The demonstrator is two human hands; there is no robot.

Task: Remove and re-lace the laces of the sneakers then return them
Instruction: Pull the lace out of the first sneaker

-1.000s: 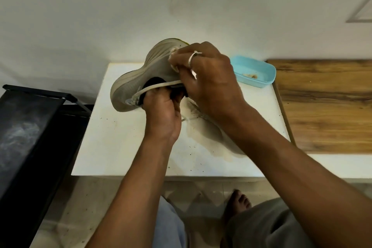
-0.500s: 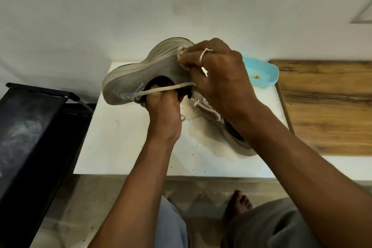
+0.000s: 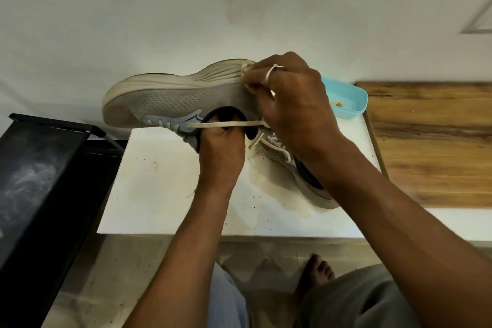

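While the left hand (image 3: 221,157) curls its fingers into the dark opening of the grey mesh sneaker with a thick off-white sole (image 3: 173,98) and grips its collar, the shoe hangs on its side above the far left part of the white tabletop (image 3: 159,194), with its toe past the table's left edge. The right hand (image 3: 292,104) is closed on the flat cream shoelace (image 3: 226,124), a loop wound over one finger; the lace runs taut from the eyelets. A second grey sneaker (image 3: 306,181) lies on the table under the right forearm. A light blue plastic tray (image 3: 348,98) sits at the table's far right corner, and a black rack (image 3: 40,168) stands off its left side.
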